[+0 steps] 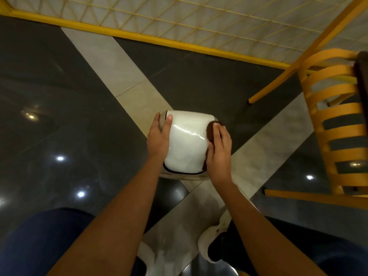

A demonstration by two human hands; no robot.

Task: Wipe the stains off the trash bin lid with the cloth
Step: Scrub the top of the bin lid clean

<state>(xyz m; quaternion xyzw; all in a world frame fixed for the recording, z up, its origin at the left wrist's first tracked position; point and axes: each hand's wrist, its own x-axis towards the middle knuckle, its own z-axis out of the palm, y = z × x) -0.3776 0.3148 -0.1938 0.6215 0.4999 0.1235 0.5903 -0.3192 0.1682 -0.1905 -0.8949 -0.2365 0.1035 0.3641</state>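
Under the right hand [218, 149], on the right edge of the trash bin lid [187, 145]: one dark brown cloth [210, 132], pressed flat against the lid by the palm and extended fingers, its far end showing beyond the fingertips and a strip of it visible along the inner side of the hand. Fingers lie close together and flat on the cloth rather than curled round it. Left of that hand: the lid's white glossy panel, domed, edged with a thin dark line, carrying a bright streak of reflected light; whether stains sit on it cannot be told. Opposite the cloth hand, on the lid's left edge: the left hand [159, 139], bare, clasping the grey rim with the thumb laid on top beside the white panel and the fingers wrapped over the outer side. Below both hands: two bare forearms, dark blue trouser legs, and white shoes [211, 241] on the floor. Beneath the bin: floor [59, 96] of dark polished tiles crossed by pale bands, with spots of reflected light. To the right of the cloth hand, well apart: a yellow wooden chair [336, 124] with a slatted back. Beyond the lid: a yellow-framed mesh panel [179, 18].
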